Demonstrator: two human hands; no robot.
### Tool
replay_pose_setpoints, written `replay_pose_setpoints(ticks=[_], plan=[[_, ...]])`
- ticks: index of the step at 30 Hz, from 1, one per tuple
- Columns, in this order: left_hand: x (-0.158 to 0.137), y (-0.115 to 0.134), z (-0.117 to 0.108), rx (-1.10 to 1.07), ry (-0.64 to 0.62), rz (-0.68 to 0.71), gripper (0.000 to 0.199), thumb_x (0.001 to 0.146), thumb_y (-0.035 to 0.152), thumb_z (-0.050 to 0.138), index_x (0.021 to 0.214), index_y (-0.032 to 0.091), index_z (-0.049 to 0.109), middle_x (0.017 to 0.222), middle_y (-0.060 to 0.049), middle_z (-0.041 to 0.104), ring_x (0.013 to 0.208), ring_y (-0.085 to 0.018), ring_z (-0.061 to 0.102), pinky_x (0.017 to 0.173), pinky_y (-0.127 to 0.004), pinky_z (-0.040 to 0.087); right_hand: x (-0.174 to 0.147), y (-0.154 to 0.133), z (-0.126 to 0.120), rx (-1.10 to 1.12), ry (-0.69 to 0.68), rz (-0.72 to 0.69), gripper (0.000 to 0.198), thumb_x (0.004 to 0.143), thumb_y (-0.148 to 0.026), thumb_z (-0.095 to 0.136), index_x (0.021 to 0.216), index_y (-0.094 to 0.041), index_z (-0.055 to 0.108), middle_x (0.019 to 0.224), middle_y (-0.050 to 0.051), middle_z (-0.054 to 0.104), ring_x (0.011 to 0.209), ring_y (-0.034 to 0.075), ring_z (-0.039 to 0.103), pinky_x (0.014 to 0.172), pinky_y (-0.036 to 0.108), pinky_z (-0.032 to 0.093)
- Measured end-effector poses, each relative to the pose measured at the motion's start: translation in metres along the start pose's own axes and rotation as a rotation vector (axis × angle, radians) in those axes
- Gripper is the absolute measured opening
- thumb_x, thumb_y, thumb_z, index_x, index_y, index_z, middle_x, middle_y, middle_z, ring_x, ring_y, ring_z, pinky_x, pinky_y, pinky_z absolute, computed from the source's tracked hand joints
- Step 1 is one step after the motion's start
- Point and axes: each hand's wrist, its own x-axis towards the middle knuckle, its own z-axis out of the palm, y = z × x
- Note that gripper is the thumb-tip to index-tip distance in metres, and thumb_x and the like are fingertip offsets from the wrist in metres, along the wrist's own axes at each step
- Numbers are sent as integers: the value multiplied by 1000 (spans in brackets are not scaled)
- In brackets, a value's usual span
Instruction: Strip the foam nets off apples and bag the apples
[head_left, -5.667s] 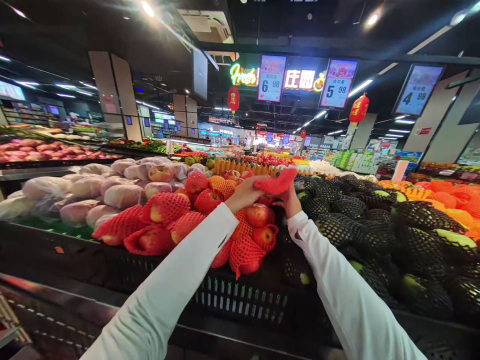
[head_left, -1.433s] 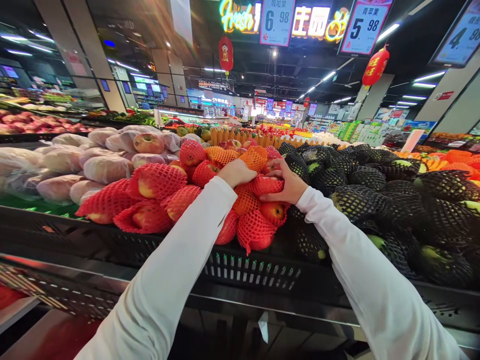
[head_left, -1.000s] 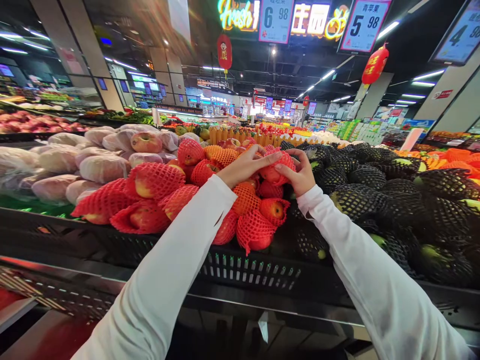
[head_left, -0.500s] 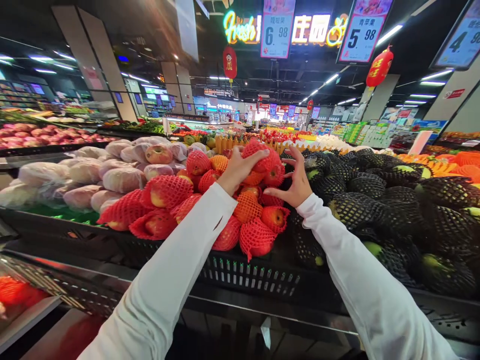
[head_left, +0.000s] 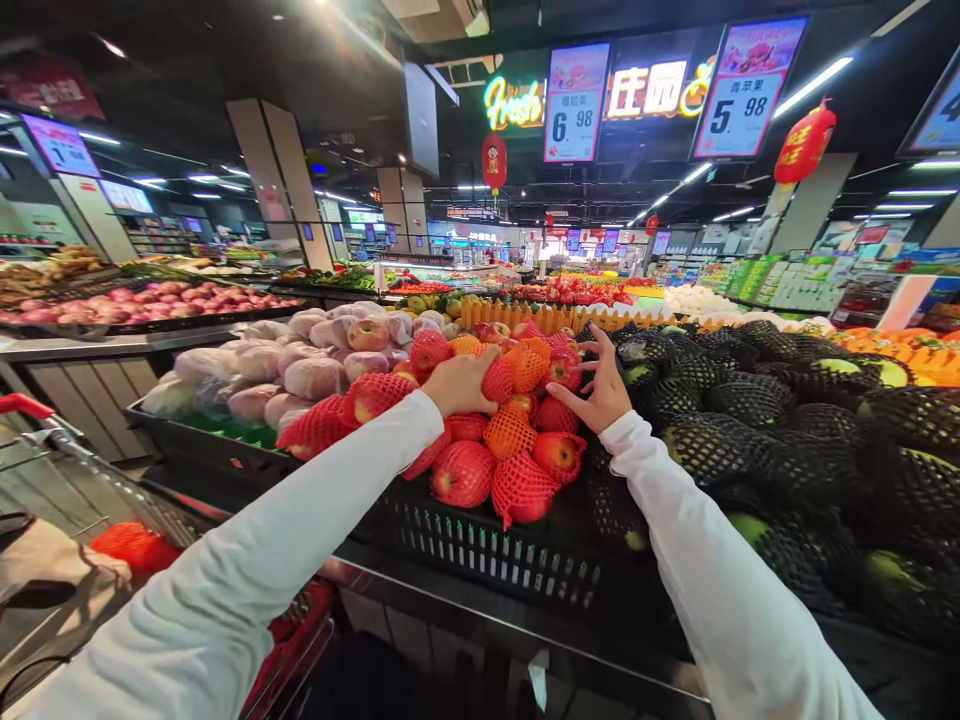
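- Reaching over the front of the black crate [head_left: 457, 560], you have both white sleeves [head_left: 300, 505] across its edge; a shopping cart [head_left: 71, 445] stands at lower left.
- Your left hand [head_left: 459, 384] looks closed round a red-netted apple [head_left: 498, 381], down among the heap in the crate.
- Your right hand [head_left: 606, 392] is spread, thumb and fingers apart, just beside a second red apple [head_left: 564, 370] — whether it touches, you can't tell.
- Handling seems midway: most apples around your hands sit netted in red or orange, a few look bare, and your left hand's one isn't let go.
- Dark fruit in black nets [head_left: 787, 425] lies to your right, bagged fruit [head_left: 313, 378] to your left.
- Beyond — a low yellow fence [head_left: 517, 316], then price screens [head_left: 576, 105] and red lanterns [head_left: 805, 143] hanging under a dark ceiling.
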Motion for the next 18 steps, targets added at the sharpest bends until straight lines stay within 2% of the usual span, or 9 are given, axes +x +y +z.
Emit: replay_pose_setpoints(ticks=[3, 6, 9, 11, 13, 14, 16, 18], plan=[[7, 5, 6, 37, -114, 36, 81, 72, 52, 65, 141, 19, 37, 115, -17, 66, 106, -34, 63, 85, -38, 47, 0, 2, 0, 11, -2, 29, 100, 71, -54, 74, 148, -22, 19, 136, 19, 47, 85, 23, 64, 70, 43, 61], [8, 6, 2, 48, -203, 73, 83, 75, 56, 61, 144, 19, 34, 121, -18, 64, 112, -35, 61, 91, -41, 45, 0, 4, 0, 19, -16, 34, 98, 72, -55, 73, 147, -22, 21, 131, 17, 51, 80, 21, 65, 71, 43, 60], [-9, 6, -8, 58, -187, 36, 87, 77, 63, 56, 147, 18, 32, 130, -22, 57, 119, -39, 55, 98, -47, 42, 0, 6, 0, 17, -30, 38, 95, 72, -55, 73, 146, -23, 23, 129, 16, 52, 78, 20, 65, 72, 42, 59], [-34, 2, -16, 13, -58, 44, 79, 82, 60, 52, 145, 16, 36, 135, -21, 54, 125, -37, 51, 104, -48, 38, 0, 6, 0, 6, -31, 52, 91, 73, -54, 72, 145, -21, 27, 127, 16, 53, 75, 20, 65, 71, 41, 59], [-69, -8, -22, -79, 137, 89, 65, 88, 52, 48, 143, 19, 39, 141, -12, 51, 133, -31, 44, 112, -43, 32, 0, 6, 0, -14, -47, 67, 83, 75, -50, 71, 142, -20, 32, 120, 14, 58, 72, 19, 65, 70, 40, 58], [-89, -18, -24, -125, 245, 88, 62, 88, 51, 47, 143, 24, 39, 145, -6, 48, 136, -28, 40, 116, -40, 29, -1, 6, 1, -26, -65, 74, 78, 76, -48, 70, 140, -19, 35, 116, 13, 60, 70, 18, 65, 70, 39, 57], [-131, -45, -24, -167, 440, 9, 62, 88, 48, 48, 146, 41, 27, 151, 10, 39, 137, -24, 39, 118, -38, 28, -1, 7, 2, -48, -111, 81, 69, 77, -43, 69, 135, -19, 40, 109, 10, 63, 66, 17, 64, 68, 37, 56], [-171, -77, -21, -159, 571, -81, 62, 86, 47, 49, 141, 58, 23, 151, 27, 30, 138, -25, 36, 120, -43, 25, -2, 9, 4, -59, -149, 83, 62, 78, -40, 68, 131, -21, 44, 104, 7, 65, 63, 16, 64, 66, 35, 55]])
